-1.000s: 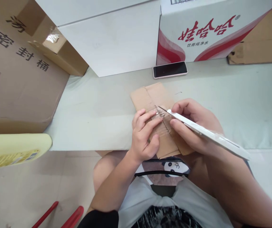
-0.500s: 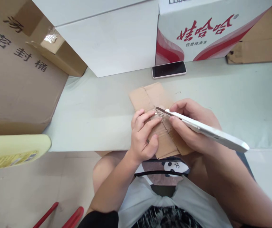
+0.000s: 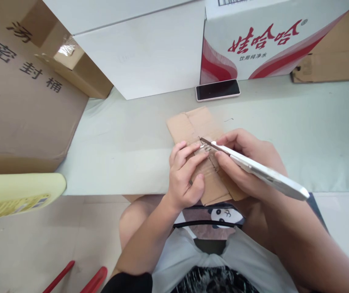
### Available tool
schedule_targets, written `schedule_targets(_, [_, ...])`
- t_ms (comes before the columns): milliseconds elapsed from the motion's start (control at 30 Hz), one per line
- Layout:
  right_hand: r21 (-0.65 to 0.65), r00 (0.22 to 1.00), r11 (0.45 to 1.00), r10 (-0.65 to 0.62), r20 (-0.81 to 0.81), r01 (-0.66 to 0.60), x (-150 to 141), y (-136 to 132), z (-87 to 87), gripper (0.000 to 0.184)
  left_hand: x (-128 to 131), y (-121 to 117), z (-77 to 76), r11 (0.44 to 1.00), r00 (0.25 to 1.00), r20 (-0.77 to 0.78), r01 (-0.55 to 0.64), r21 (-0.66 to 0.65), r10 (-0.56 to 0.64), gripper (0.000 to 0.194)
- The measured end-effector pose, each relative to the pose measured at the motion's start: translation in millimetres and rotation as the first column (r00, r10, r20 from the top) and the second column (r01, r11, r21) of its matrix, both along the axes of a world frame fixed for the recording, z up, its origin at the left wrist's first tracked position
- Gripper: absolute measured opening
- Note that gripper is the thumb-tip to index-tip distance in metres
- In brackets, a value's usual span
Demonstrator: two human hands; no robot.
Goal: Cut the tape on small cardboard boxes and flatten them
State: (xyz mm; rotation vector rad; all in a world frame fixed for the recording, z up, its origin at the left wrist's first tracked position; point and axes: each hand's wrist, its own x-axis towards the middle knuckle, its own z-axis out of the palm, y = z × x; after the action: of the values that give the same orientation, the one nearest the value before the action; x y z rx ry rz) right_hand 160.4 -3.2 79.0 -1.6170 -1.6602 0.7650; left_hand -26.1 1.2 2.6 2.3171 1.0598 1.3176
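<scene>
A small folded piece of brown cardboard (image 3: 213, 183) lies on the pale green cloth surface, its near end at the front edge. My left hand (image 3: 184, 179) rests on its left side, fingers spread and pressing down. A white utility knife (image 3: 264, 173) is gripped by my right hand (image 3: 250, 162), thumb and fingers around its front part. Its dark blade is extended, and the tip touches or hovers just over the cardboard near a jagged dark line, close to my left fingertips. Part of the cardboard's right side is hidden beneath my right hand.
Behind the cardboard lies a phone (image 3: 218, 90), in front of a white and red carton (image 3: 260, 44). A white box (image 3: 144, 57) stands beside it. Large brown boxes (image 3: 31, 110) fill the left, near a yellow container (image 3: 22, 191). Flat cardboard (image 3: 333, 65) lies back right.
The knife's rear end has swung slightly left and down in my right hand, while the blade tip stays at about the same spot. My left hand holds its place on the cardboard.
</scene>
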Motion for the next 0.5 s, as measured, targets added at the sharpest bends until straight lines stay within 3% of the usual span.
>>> schedule_targets(233, [-0.009, 1.000, 1.000, -0.001, -0.015, 0.001, -1.2, 0.1, 7.2, 0.006, 0.0, 1.0, 1.8, 1.000, 1.000, 0.007, 0.012, 0.013, -0.012, 0.037])
schedule_targets(500, [-0.022, 1.000, 1.000, 0.010, -0.021, -0.011, 1.3, -0.6, 2.8, 0.009, 0.3, 0.1, -1.0, 1.000, 1.000, 0.024, 0.006, 0.000, -0.006, 0.037])
